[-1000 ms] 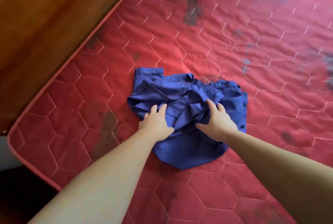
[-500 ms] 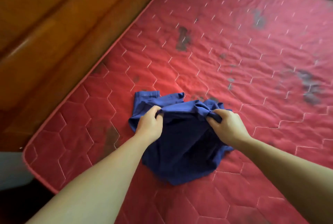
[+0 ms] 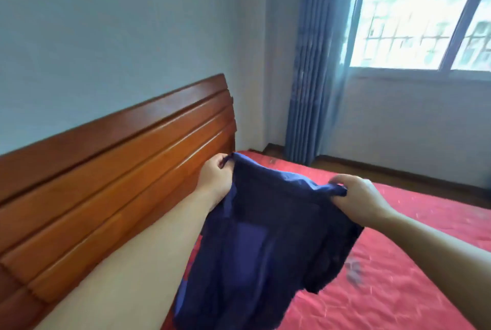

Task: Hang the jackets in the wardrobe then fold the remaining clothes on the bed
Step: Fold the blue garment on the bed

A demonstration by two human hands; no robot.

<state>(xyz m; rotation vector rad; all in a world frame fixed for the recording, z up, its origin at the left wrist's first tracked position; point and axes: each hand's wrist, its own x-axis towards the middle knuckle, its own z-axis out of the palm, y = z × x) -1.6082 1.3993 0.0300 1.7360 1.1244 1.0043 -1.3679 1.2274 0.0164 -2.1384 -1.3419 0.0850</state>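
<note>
A dark blue shirt (image 3: 265, 244) hangs in the air in front of me, held up by its top edge above the red quilted mattress (image 3: 398, 263). My left hand (image 3: 215, 175) pinches the left top corner next to the headboard. My right hand (image 3: 356, 196) grips the right top corner. The cloth droops loosely between and below both hands, and its lower part runs out of the frame's bottom edge. No wardrobe or jackets are in view.
A brown wooden headboard (image 3: 106, 183) runs along the left against a pale wall. A blue curtain (image 3: 313, 77) hangs in the far corner beside a bright window (image 3: 419, 10). Dark floor shows beyond the mattress's far edge.
Both hands closed on the shirt and lifted it off the mattress into the air. The view swung up from the mattress to the headboard, wall and window.
</note>
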